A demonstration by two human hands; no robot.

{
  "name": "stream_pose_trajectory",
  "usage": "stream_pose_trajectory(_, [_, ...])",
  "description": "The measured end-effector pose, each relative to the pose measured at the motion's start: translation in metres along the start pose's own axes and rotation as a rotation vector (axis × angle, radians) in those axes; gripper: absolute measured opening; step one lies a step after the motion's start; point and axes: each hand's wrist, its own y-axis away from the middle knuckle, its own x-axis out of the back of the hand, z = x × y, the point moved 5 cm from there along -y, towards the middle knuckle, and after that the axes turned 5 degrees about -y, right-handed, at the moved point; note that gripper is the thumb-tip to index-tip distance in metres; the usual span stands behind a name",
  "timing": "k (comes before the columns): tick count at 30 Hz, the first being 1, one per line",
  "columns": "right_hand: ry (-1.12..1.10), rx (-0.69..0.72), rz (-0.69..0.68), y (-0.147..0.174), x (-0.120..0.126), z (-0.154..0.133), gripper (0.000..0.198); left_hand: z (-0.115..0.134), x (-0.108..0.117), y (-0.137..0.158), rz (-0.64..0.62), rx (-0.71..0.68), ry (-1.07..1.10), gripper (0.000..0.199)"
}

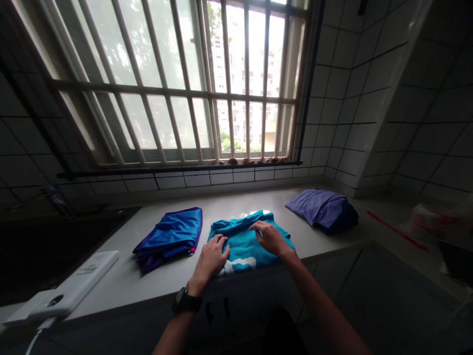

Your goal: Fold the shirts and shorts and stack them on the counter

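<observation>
A teal garment (242, 242) with a white print lies partly folded on the counter, its front side reaching the counter's edge. My left hand (212, 255), a black watch on its wrist, rests on the garment's left side with thumb and fingers apart. Over the upper right part of the cloth, my right hand (271, 237) has loosely bent fingers; its fingertips are near or touching the fabric, and I see no cloth gripped. To the left is a folded blue garment (172, 231) with purple edges. A folded lavender and dark blue garment (321, 209) sits at the right.
A white power strip (79, 281) with a cable lies at the counter's left front, beside a dark sink (62, 246) with a faucet (59, 199). At the right are a red strip (397, 230) and a clear plastic bag (430, 219). Behind stands a barred window (185, 91).
</observation>
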Motion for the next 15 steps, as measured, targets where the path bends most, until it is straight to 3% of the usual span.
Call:
stream_pose_trajectory(3, [0.015, 0.027, -0.135, 0.002, -0.027, 0.002, 0.034, 0.011, 0.004, -0.008, -0.063, -0.172, 0.002, 0.048])
stream_pose_trajectory(5, [0.045, 0.03, -0.121, 0.0, -0.038, 0.005, 0.034, 0.018, 0.008, -0.02, -0.149, -0.298, 0.027, 0.064])
stream_pose_trajectory(7, [0.05, 0.041, -0.085, -0.001, -0.044, 0.007, 0.036, 0.02, 0.013, -0.038, -0.244, -0.338, 0.04, 0.073])
stream_pose_trajectory(10, [0.04, 0.054, -0.06, -0.001, -0.045, 0.008, 0.035, 0.01, 0.018, -0.068, -0.327, -0.193, -0.016, 0.063])
stream_pose_trajectory(13, [0.022, 0.057, -0.062, 0.002, -0.043, 0.009, 0.034, -0.011, 0.017, -0.086, -0.318, 0.058, -0.138, 0.052])
stream_pose_trajectory(15, [0.005, 0.056, -0.062, 0.003, -0.042, 0.009, 0.034, -0.019, 0.012, -0.087, -0.303, 0.118, -0.162, 0.053])
